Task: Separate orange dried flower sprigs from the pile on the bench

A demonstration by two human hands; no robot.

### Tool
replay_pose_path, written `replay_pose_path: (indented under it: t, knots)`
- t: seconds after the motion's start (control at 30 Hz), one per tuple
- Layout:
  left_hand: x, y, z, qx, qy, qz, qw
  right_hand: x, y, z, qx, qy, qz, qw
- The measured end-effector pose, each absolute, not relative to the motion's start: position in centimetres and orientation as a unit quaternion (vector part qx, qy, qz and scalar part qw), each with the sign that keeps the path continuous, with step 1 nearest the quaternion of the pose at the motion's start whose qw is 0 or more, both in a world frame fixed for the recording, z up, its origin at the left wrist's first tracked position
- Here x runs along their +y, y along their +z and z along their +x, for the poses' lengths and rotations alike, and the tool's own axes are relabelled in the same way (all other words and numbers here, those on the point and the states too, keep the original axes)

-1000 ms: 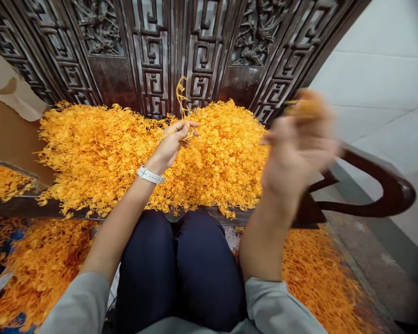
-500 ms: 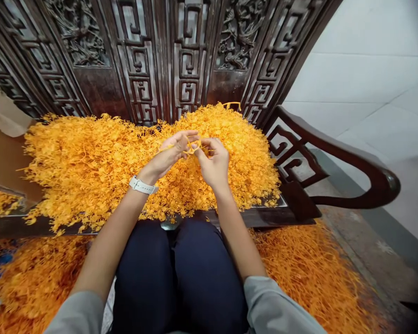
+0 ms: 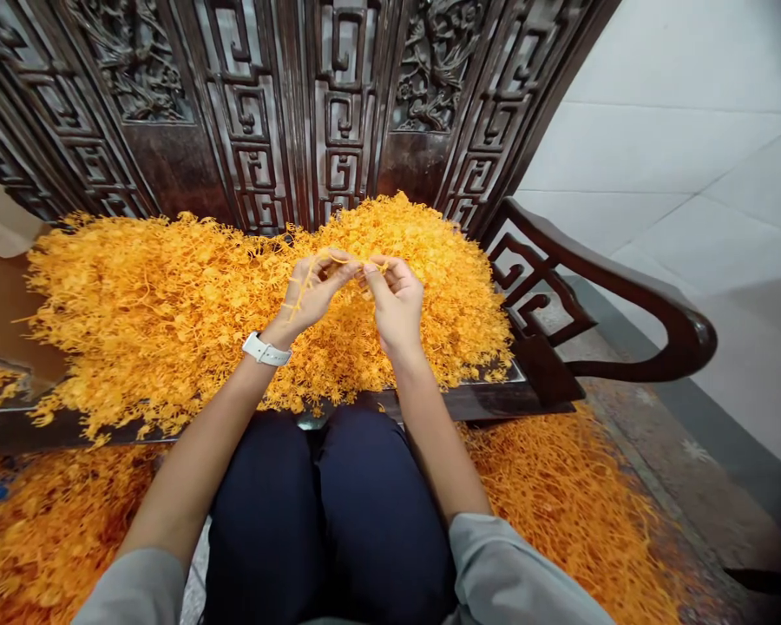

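Between my two hands is a thin yellow branched plastic piece, like an artificial flower stem. My left hand, with a white watch band on the wrist, pinches it between thumb and fingers. Part of the stem drapes across the back of that hand toward the wrist. My right hand is closed with its thumb on the same piece, its tips meeting the left fingertips. What exactly lies under the right fingers is too small to make out. Below both hands spreads a heap of similar yellow plastic pieces.
The heap rests on a dark wooden bench with a carved back and a curved armrest at right. Orange strands pile up on the floor below. A cardboard box stands at the left.
The yellow stem was looped between my fingertips; now it hangs over the back of my left hand. My fingertips have come together, and the view has shifted slightly right.
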State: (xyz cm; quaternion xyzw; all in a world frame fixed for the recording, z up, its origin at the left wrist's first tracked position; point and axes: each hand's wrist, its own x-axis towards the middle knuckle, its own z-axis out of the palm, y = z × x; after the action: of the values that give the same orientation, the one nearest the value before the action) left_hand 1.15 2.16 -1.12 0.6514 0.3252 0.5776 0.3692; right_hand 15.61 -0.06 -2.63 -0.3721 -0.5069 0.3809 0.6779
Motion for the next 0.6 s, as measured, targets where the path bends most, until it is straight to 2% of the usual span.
replay_pose_path:
  t: [0.23, 0.33, 0.5, 0.6]
  knots:
    - [2.61, -1.21, 0.44, 0.335, 0.593, 0.542, 0.493, -0.91, -2.51, 15.11, -0.473, 0.497, -0.352, 0.636]
    - [2.61, -1.05, 0.63, 0.335, 0.607, 0.508, 0.512, -0.96, -3.01, 14.75, -0.472, 0.520, -0.342, 0.625]
    - [2.94, -1.26, 0.78, 0.347, 0.628, 0.514, 0.470, -0.90, -3.03, 15.06, -0.482, 0.481, -0.352, 0.642]
    - [3.02, -1.59, 0.55, 0.382, 0.583, 0.593, 0.403, -0.80, -3.04, 15.69, -0.465, 0.452, -0.354, 0.674]
